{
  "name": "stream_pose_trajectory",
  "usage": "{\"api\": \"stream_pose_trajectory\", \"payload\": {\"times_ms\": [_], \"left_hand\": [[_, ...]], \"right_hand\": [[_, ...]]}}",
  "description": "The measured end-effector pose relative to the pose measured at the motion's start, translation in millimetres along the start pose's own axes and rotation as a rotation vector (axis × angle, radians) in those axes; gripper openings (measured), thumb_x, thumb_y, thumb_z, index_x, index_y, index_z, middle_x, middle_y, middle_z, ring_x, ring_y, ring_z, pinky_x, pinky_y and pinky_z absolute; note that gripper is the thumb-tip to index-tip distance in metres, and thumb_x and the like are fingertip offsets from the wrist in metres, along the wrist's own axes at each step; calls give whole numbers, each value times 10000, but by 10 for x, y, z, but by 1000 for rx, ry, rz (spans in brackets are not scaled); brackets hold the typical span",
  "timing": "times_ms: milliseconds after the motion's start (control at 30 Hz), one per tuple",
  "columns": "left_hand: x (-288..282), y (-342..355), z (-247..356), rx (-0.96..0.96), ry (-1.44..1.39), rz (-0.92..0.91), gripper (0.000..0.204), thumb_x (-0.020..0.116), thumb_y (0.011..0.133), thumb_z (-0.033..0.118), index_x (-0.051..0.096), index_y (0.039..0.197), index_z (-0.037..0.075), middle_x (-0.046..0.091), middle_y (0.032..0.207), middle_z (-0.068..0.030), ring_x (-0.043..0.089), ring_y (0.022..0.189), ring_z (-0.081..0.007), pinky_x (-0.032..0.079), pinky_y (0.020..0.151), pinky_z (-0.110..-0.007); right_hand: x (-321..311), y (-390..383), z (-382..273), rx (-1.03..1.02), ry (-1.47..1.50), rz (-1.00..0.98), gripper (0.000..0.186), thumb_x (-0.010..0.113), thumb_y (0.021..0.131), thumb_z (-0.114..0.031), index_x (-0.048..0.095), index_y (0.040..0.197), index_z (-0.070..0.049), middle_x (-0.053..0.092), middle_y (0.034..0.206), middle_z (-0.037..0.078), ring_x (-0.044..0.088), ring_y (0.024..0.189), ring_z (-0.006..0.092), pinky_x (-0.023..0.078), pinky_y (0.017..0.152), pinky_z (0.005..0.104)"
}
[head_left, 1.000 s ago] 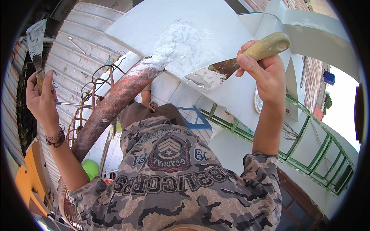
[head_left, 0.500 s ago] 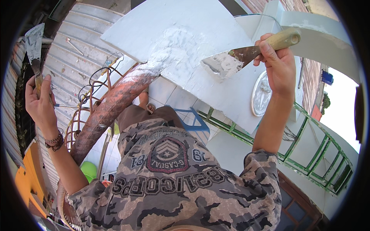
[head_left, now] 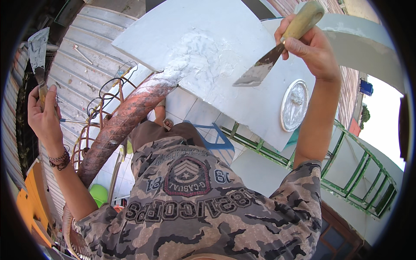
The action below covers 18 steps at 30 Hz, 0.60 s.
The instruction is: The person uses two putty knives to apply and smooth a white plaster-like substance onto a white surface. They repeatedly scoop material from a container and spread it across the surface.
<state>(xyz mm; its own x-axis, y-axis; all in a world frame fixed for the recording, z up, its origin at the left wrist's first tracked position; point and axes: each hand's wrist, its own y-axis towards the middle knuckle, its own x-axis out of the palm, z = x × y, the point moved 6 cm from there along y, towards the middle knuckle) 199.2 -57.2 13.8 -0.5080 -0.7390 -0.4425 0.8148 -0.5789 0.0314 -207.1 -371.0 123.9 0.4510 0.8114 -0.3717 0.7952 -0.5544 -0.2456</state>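
Observation:
My right hand (head_left: 314, 54) is closed round the wooden handle of a putty knife (head_left: 265, 66). Its broad blade, smeared with white paste, slants down in front of a white wall panel (head_left: 212, 21); whether the edge touches the surface I cannot tell. Rough white plaster (head_left: 195, 54) spreads over the panel's middle, down to the top of a reddish-brown, bark-like column (head_left: 125, 115). At the far left my left hand (head_left: 45, 115) grips a second putty knife (head_left: 38, 50), blade up and coated with paste, well away from the panel.
A round white relief medallion (head_left: 294, 105) sits on the panel's right. A green ladder (head_left: 346, 173) lies at the right, a blue plastic stool (head_left: 216, 141) below the panel. Dark cables (head_left: 104, 93) and a rusty metal frame (head_left: 84, 136) stand beside the column, near corrugated roofing (head_left: 86, 43).
My right hand has moved up and a little to the right, tilting its putty knife more steeply, so the blade looks narrower. My left hand has barely moved.

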Motion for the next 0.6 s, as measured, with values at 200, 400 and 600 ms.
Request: {"api": "stream_pose_trajectory", "payload": {"times_ms": [200, 400, 600], "left_hand": [[7, -45, 27, 0, 30, -9, 233, 703, 913, 124, 606, 1093, 12, 527, 663, 59, 398, 516, 12, 285, 457, -170], [9, -13, 21, -30, 18, 4, 223, 699, 917, 132, 608, 1082, 12, 526, 656, 54, 396, 503, 7, 282, 444, -173], [15, 38, 91, 6, 2, -8, 225, 695, 920, 128, 609, 1091, 9, 528, 655, 50, 397, 500, 3, 276, 438, -177]], "right_hand": [[651, 396, -127, 59, -127, -483, 373, 780, 844, -322, 594, 1030, -57, 598, 861, 13, 555, 769, 88, 471, 663, 228], [1002, 1091, -365, 85, -111, -681, 384, 794, 839, -309, 605, 986, -9, 631, 807, 14, 599, 724, 122, 502, 640, 273], [878, 1296, -805, -114, -61, -684, 346, 781, 846, -316, 640, 926, -11, 633, 790, 29, 597, 719, 117, 492, 601, 271]]}}
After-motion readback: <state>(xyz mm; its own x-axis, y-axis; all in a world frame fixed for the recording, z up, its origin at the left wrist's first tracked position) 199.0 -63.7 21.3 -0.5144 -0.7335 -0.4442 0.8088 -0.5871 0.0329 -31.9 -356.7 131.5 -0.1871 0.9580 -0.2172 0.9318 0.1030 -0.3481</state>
